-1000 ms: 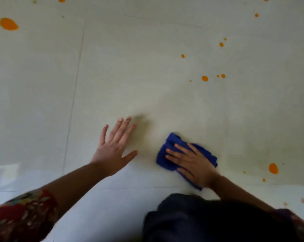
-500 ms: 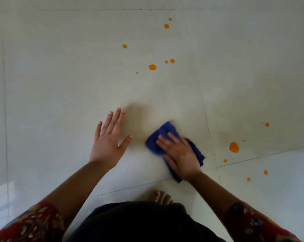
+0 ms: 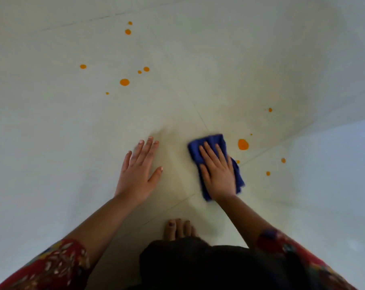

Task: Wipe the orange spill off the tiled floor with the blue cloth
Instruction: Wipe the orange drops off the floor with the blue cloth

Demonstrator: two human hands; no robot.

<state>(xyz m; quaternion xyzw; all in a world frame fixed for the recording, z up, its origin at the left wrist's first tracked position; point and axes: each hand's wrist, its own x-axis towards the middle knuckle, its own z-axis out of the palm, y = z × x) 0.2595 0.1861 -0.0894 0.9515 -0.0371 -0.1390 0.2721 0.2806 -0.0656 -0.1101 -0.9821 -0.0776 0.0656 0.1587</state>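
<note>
Sliding rightward since before, the blue cloth [image 3: 210,139] is now lying just beside the largest orange drop [image 3: 243,144], pressed flat under the right grip [image 3: 218,170], whose fingers are straight and released. Left of the cloth, the left grip [image 3: 138,170] is resting released on the pale tiled floor [image 3: 51,132].

The right hand [image 3: 218,174] lies flat on top of the blue cloth [image 3: 208,141], palm down, its fingers straight, close together and pointing away from the body. The left hand [image 3: 138,174] rests palm down left of the cloth and apart from it, fingers straight, thumb spread toward the cloth. The left forearm [image 3: 102,222] and right forearm [image 3: 244,218] are bare and reach forward from patterned red sleeves [image 3: 56,266]. Bare toes [image 3: 178,228] show nearer the body than the cloth.
</note>
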